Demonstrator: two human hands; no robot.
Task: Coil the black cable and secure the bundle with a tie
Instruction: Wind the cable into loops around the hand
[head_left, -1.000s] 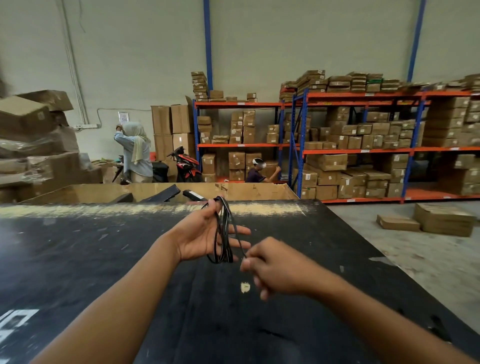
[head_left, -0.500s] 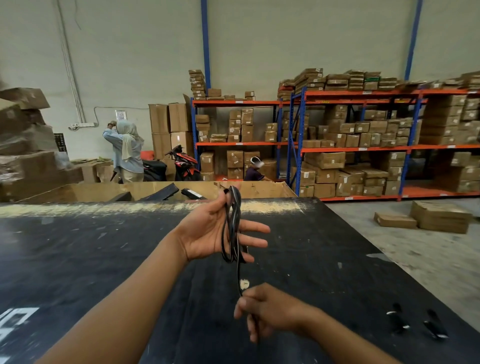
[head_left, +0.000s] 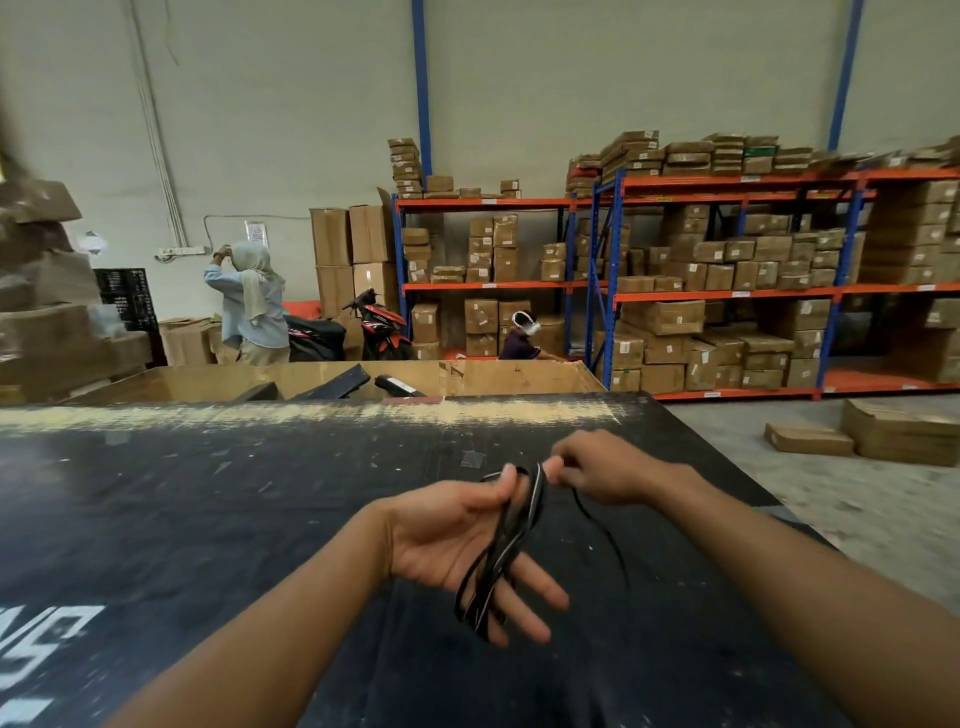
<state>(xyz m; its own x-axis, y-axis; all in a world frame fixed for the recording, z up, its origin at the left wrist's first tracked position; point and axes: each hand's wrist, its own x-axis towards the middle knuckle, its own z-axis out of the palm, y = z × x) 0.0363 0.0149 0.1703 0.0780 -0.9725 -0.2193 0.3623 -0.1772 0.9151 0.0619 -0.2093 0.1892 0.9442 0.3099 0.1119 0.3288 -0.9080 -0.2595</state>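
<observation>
Warehouse racking (head_left: 769, 291) stuffed with boxes fills the back wall, but the big thing is the black table (head_left: 156, 519), and everything below is placed off it. Its far edge is scuffed pale with an open carton (head_left: 519, 376) butted against it; its right edge runs diagonally toward me, with bare concrete floor (head_left: 857, 514) beyond, so loads of room that side. Both arms are over the middle of the table, plenty of free surface to the left.

Left hand (head_left: 447, 540) is palm-up with the thumb pinning the cable (head_left: 506, 545) loops across its fingers. Right hand (head_left: 602, 467) is pinched on the loose strand at the top of the bundle; half a second ago it was down near me pulling that strand tight, so it's swung up and over.

Motion blur smears the loops, so I can't count them, and the loose strand vanishes against the black top.
</observation>
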